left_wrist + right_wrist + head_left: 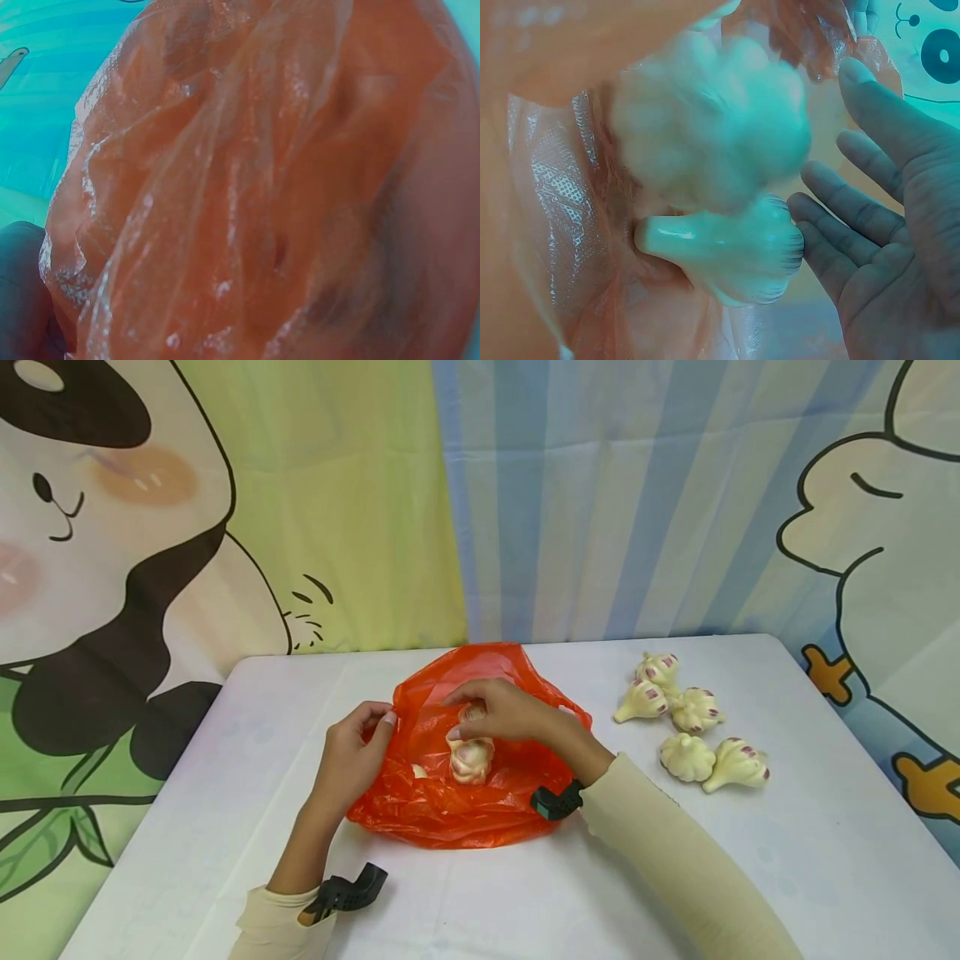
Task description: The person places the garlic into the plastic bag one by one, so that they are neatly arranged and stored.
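Left hand [354, 752] pinches the left rim of the red bag [450, 817], open on the worktop [813, 827], slightly left of centre, towards the far edge. Right hand [506, 714] is at the bag's mouth, thumb and fingers apart beside at least two garlic bulbs [472, 762]; no grip on them shows. Rightward, two loose bulbs [687, 757] lie together; three more [697, 709] sit beyond, towards the far right corner. Assessment: work appears part done; whether filling or emptying, and hence what remains, cannot be told.
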`<state>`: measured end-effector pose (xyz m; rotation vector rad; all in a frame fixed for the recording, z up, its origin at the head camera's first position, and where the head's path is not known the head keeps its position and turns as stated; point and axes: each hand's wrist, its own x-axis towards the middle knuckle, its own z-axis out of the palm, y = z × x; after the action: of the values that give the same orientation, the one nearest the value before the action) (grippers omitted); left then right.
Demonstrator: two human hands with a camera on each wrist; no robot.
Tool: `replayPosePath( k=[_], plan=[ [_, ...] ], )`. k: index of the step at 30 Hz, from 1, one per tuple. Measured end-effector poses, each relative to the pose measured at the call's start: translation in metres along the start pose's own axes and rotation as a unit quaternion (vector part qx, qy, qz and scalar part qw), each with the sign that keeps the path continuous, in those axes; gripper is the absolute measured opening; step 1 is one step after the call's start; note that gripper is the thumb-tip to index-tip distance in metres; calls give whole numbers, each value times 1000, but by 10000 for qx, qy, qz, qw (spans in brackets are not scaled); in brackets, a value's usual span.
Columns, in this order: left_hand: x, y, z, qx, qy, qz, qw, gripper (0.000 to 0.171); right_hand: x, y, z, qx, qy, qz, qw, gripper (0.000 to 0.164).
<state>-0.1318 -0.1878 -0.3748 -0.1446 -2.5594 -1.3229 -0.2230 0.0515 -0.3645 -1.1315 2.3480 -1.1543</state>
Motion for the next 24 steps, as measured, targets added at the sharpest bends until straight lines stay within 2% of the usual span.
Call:
replayPosePath(
  k=[15,24],
  plan=[
    [1,0,0,19,31,-87,10000,22,-3,0,0,99,61,69,9999,41],
    [1,-2,0,29,37,-135,9999,22,-6,-3,0,218,330,-204,9990,33]
  ],
)
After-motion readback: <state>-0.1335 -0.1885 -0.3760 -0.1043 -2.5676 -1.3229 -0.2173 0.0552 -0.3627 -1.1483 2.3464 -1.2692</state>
